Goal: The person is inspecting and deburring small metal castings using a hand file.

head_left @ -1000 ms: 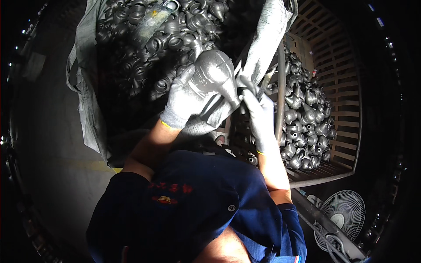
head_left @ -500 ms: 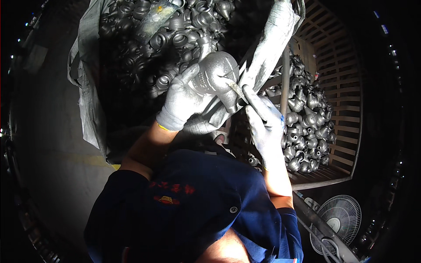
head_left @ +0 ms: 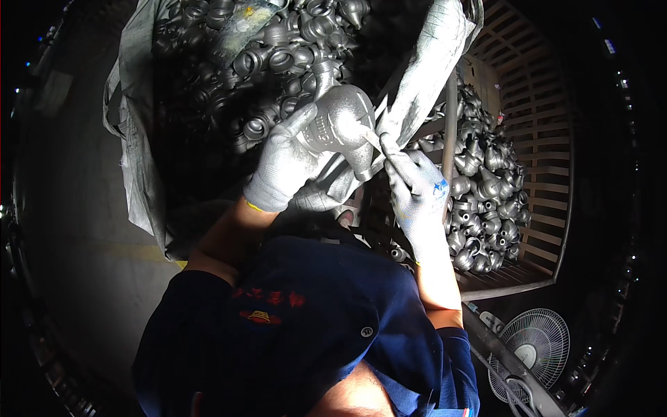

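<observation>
My left hand point(head_left: 279, 168), in a pale knit glove, grips a grey metal casting point(head_left: 333, 118) with a rounded, bulbous body. A ribbed neck points away from me on it, and a short stub points toward me. My right hand point(head_left: 417, 191), gloved too, pinches a thin, flat, strip-like tool point(head_left: 371, 139). The tool's tip meets or lies very near the right side of the casting's body; glare hides the exact contact. Below the casting is a large woven sack point(head_left: 135, 160), filled with several similar grey castings point(head_left: 281, 59).
Inside the sack lies a clear plastic piece point(head_left: 243, 31). On the right, a slatted metal crate point(head_left: 549, 174) holds a heap of castings point(head_left: 486, 187). An upright metal bar point(head_left: 450, 132) stands between sack and crate. A white fan point(head_left: 529, 354) is at lower right.
My right hand has turned so that more of the back of its glove shows. The casting and my left hand have shifted slightly left, with the casting tilted a little.
</observation>
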### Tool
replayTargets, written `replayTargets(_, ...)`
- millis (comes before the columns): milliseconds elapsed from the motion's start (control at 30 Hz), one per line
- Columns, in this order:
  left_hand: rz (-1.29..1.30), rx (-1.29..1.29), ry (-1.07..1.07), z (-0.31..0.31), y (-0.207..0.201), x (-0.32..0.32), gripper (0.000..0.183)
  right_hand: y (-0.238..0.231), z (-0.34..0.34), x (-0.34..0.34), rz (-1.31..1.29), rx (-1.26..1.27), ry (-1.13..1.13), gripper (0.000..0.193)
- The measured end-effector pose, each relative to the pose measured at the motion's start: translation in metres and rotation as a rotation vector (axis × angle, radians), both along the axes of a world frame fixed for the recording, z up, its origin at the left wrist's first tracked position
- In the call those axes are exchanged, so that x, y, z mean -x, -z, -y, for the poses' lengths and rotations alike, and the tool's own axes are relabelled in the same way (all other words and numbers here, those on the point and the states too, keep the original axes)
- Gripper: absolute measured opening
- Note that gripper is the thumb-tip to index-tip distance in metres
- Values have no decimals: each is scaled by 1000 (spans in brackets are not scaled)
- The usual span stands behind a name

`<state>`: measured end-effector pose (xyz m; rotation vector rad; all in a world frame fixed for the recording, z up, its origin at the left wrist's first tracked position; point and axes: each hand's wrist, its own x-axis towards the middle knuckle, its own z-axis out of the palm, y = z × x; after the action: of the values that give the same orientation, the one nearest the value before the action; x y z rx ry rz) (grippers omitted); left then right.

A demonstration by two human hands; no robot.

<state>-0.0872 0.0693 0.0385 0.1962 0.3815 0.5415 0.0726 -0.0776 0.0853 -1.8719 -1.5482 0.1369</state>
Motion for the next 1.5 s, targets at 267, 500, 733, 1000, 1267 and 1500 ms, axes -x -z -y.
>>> replayTargets(267, -141, -206, -106, 9, 1, -6, 43, 14, 9, -6, -705, 23, 57, 35)
replayTargets(500, -138, -203, -199, 17, 0, -16, 33, 20, 13, 2, -1099, 137, 39, 44)
replayTargets(733, -162, -234, -303, 21, -3, -24, 29, 25, 10, 12, -1023, 73, 74, 37)
replayTargets(1000, -285, -362, -387, 28, -10, -26, 21, 17, 0, 21, -510, 5, 113, 27)
replayTargets(1267, -323, -350, -407, 29, -13, -22, 21, 12, -5, 28, -321, 2, 93, 22)
replayTargets(1500, -311, -362, -404, 26, -11, -20, 26, 16, -4, 31, -262, 42, 100, 23)
